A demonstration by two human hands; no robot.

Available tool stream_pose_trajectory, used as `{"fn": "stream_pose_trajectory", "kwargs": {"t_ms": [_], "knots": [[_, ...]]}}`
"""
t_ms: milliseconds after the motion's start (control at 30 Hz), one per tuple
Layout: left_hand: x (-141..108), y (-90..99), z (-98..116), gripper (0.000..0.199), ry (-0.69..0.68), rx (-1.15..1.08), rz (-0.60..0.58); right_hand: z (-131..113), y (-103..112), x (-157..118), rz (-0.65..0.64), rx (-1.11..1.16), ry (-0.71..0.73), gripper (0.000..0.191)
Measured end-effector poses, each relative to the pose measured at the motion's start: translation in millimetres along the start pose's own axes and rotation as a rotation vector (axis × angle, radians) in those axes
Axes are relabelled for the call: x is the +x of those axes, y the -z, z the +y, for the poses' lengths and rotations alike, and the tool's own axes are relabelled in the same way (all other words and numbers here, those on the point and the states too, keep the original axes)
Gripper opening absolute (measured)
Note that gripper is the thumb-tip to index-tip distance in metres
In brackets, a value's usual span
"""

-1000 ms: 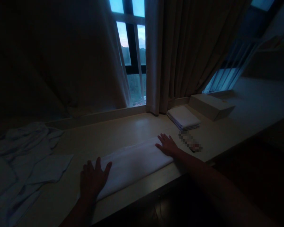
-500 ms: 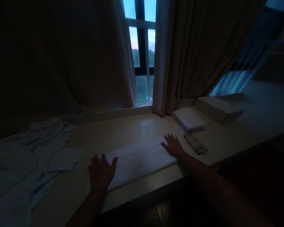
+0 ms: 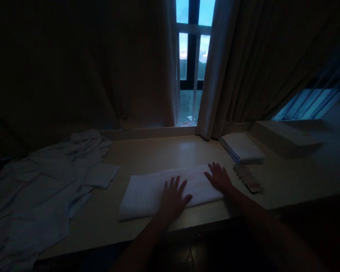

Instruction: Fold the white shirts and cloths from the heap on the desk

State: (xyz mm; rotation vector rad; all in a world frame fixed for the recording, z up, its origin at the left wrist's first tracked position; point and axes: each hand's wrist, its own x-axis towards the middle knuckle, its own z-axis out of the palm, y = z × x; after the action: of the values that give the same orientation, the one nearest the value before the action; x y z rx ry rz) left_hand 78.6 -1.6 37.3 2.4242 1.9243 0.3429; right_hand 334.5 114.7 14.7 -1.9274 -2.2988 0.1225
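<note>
I saw a long, flat, folded white cloth [image 3: 143,192] lying in the lower middle of the frame, on a smooth, pale table [image 3: 172,149]. The person's left hand [image 3: 171,200] was spread wide and flat on the middle of it, and the right hand [image 3: 221,179] was spread wide on its right end. Neither hand was pinching anything. The left end of the cloth had no hand on it, so I thought it could slide or lift if one hand pushed harder than the other. If both hands pressed and pulled different ways, the layers could slip and make lumps. The front edge of the table was close to the bottom of the cloth, so a big tug down the frame could make a bit of it hang over. The messy heap of white cloth [image 3: 45,181] at the lower left sat near that loose end, and a long slide to the left could bump the two together. Just beside the right hand lay a small, flat, blurry thing [image 3: 248,179], and a wide elbow or wrist move could knock it. It could also hit the neat, square stack of white cloth [image 3: 243,147] above it, right of the middle. It was very dim too, so small creases would be easy to miss.
</note>
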Motion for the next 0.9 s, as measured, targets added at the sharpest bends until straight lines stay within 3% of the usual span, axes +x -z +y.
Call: {"fn": "stream_pose_trajectory", "kwargs": {"t_ms": [100, 367, 600, 700, 800, 900], "knots": [[-12.8, -5.9, -17.4, 0.071, 0.055, 0.021, 0.029, 2.5, -5.8, 1.8, 0.017, -0.011, 0.012, 0.077], [-37.7, 7.6, -83.2, 0.073, 0.303, 0.146, 0.074, 7.3, -13.0, 3.9, 0.062, -0.009, 0.037, 0.076], [-43.0, 13.6, -83.7, 0.061, 0.313, 0.102, 0.161, 8.1, -12.6, 3.7, 0.065, -0.005, 0.050, 0.076], [-62.4, 31.6, -88.2, 0.052, 0.331, 0.077, 0.321, 7.7, -13.3, 4.7, 0.066, -0.015, 0.039, 0.076], [-92.4, 48.7, -104.1, 0.054, 0.543, 0.046, 0.495, 7.7, -13.2, 5.2, 0.070, -0.017, 0.042, 0.075], [-116.9, 54.0, -122.6, 0.062, 0.861, -0.087, 0.529, 8.3, -12.4, 4.7, 0.085, -0.021, 0.050, 0.075]]}}
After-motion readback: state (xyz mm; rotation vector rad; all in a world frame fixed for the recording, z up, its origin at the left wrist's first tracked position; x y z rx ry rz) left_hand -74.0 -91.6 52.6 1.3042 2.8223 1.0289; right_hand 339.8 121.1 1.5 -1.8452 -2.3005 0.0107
